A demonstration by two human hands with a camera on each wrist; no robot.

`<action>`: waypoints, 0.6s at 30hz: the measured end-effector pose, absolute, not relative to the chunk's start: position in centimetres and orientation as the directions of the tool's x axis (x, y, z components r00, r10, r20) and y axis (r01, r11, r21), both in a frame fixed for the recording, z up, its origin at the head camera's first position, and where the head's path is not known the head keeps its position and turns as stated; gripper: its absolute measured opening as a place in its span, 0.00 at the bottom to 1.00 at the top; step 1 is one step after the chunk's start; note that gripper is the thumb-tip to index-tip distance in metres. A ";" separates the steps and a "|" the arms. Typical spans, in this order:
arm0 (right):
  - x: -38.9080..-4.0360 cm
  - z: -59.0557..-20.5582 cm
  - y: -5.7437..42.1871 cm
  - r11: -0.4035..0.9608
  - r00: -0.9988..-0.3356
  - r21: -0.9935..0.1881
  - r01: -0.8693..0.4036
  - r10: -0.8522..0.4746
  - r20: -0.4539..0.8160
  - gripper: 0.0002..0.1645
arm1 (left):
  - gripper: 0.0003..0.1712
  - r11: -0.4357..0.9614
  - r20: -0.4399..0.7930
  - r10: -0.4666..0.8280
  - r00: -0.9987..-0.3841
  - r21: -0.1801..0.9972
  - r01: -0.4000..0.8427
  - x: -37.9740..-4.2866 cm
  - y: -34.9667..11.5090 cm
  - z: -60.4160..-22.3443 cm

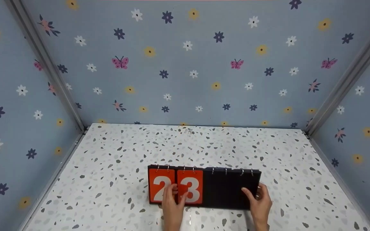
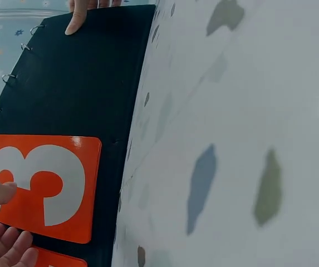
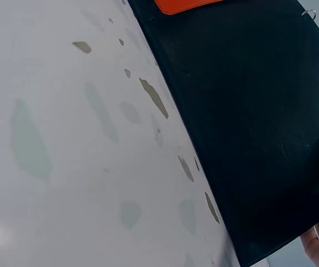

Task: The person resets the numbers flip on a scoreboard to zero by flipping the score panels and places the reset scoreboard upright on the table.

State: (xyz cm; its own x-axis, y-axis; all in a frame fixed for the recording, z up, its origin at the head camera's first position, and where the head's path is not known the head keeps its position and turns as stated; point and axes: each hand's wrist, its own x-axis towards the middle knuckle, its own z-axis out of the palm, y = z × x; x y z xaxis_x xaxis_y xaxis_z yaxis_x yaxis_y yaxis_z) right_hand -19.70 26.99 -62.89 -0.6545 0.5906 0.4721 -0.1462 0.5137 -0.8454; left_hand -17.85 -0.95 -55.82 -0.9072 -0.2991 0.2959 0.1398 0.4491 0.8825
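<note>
A black flip scoreboard [image 1: 226, 189] stands upright on the speckled table, facing me. Metal rings run along its top edge. On its left half hang an orange card with a white 2 [image 1: 153, 186] and an orange card with a white 3 [image 1: 199, 189]; the front of the right half shows plain black. My right hand [image 1: 262, 200] grips the board's right edge, thumb on the front and fingers behind. In front of both cards is my left hand [image 1: 172, 205], thumb over the 3 and fingers loosely bent by the gap between the cards, pinching nothing.
The white speckled tabletop [image 1: 114, 173] spreads around the board. Blue flower-patterned panels [image 1: 188, 64] rise at the back and both sides, joined by grey metal corner posts [image 1: 43, 61].
</note>
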 end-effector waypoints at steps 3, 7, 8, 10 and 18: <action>-19.7 -62.9 27.0 0.515 -0.651 -0.844 -0.151 0.590 0.477 0.24 | 0.22 0.431 0.263 -0.331 -0.906 0.896 0.102 -18.3 -0.9 -55.8; -19.7 -62.9 27.0 0.513 -0.649 -0.845 -0.151 0.594 0.476 0.24 | 0.19 0.434 0.251 -0.358 -0.899 0.898 0.078 -18.7 -1.1 -55.5; -19.7 -62.9 27.0 0.510 -0.650 -0.847 -0.149 0.595 0.472 0.24 | 0.18 0.432 0.259 -0.360 -0.896 0.898 0.086 -18.8 -1.2 -55.5; -19.7 -62.9 27.0 0.504 -0.652 -0.851 -0.148 0.597 0.467 0.24 | 0.17 0.420 0.278 -0.359 -0.891 0.901 0.111 -18.9 -1.4 -55.4; -19.7 -62.8 27.0 0.511 -0.652 -0.843 -0.166 0.585 0.483 0.24 | 0.13 0.372 0.243 -0.337 -0.909 0.922 0.108 -19.0 -2.1 -54.8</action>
State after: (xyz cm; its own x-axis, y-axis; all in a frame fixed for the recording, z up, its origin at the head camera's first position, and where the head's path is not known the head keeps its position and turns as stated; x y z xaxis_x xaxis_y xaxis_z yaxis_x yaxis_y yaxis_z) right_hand -19.68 26.97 -62.76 -0.6520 0.5846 0.4829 -0.1658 0.5115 -0.8431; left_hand -19.04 -2.13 -54.84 -0.9095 -0.3374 0.2429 0.1080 0.3724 0.9218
